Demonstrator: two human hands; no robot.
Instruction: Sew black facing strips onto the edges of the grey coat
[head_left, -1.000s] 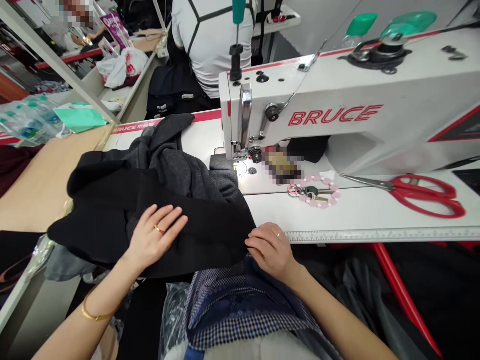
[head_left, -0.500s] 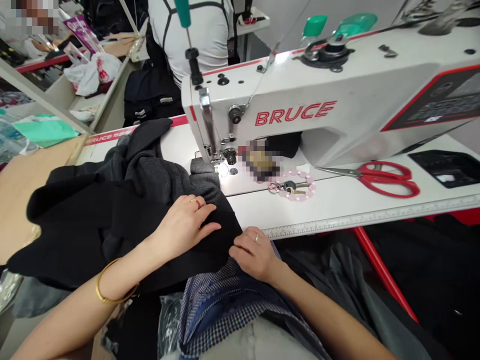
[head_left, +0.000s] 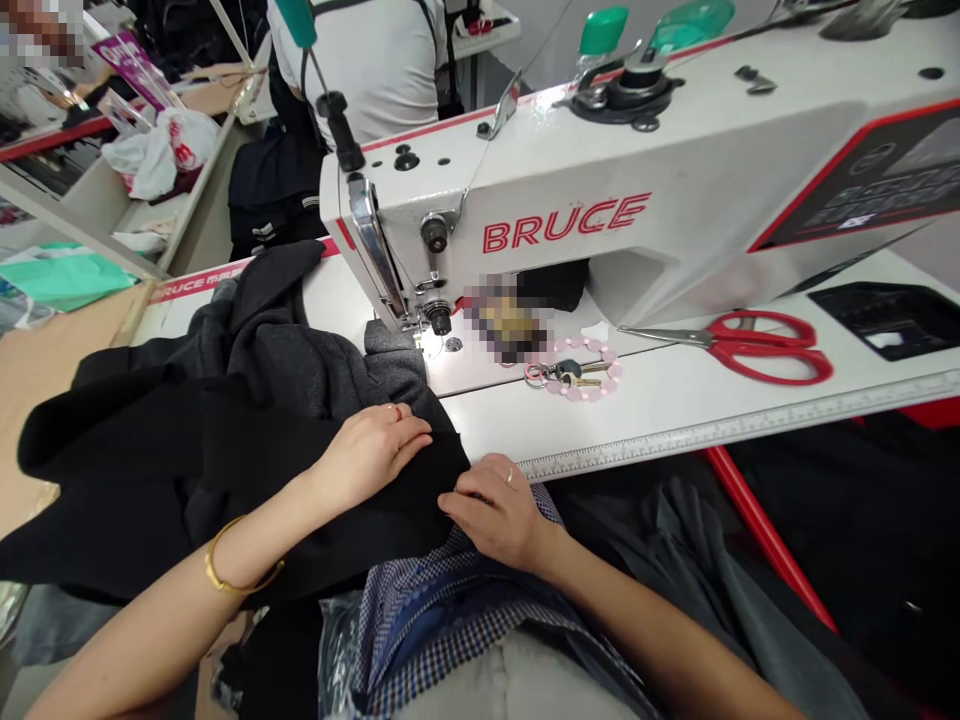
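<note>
A black and dark grey garment is spread over the left of the sewing table, its folds heaped up. Part of its grey cloth reaches the presser foot of the white sewing machine. My left hand lies on the black cloth, thumb and fingers closed together on a fold by its right edge. At the table's front edge, my right hand has its fingers curled round the garment's corner. The fingertips of both hands are partly hidden.
Red-handled scissors and keys on a pink beaded ring lie under the machine arm. A ruler strip runs along the table's front edge. Another person sits behind the machine.
My left thumb has drawn in against the fingers, which were apart before. The right hand's fingers have shifted slightly on the cloth edge. The view has moved a little.
</note>
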